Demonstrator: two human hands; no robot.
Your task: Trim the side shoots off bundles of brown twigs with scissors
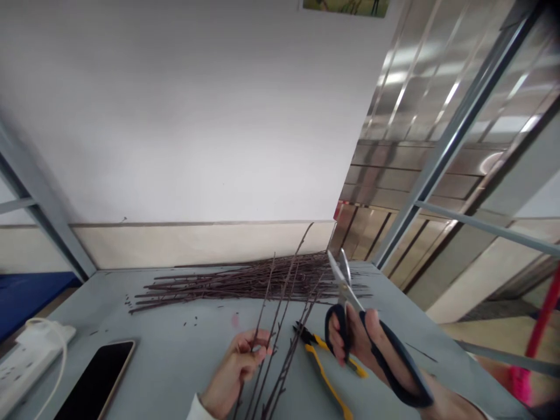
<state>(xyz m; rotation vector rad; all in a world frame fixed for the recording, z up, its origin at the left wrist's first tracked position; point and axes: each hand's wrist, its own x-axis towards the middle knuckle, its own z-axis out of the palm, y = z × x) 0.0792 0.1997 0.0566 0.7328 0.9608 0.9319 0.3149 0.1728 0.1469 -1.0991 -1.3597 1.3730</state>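
My left hand (pixel 238 367) is closed around several thin dark twigs (pixel 280 315), which stand up and lean away from me. My right hand (pixel 363 344) grips a pair of black-handled scissors (pixel 345 291), fingers through the loops. The silver blades point up and are slightly apart, just right of the held twigs. A long heap of similar twigs (pixel 245 281) lies across the grey table (pixel 184 350) behind both hands. Yellow-handled pliers (pixel 324 367) lie on the table between my hands.
A black phone (pixel 98 382) lies face up at the front left, beside a white power strip (pixel 26 356) with a cable. Small twig bits dot the tabletop. A white wall stands behind the table; a metal frame post (pixel 441 157) rises at the right.
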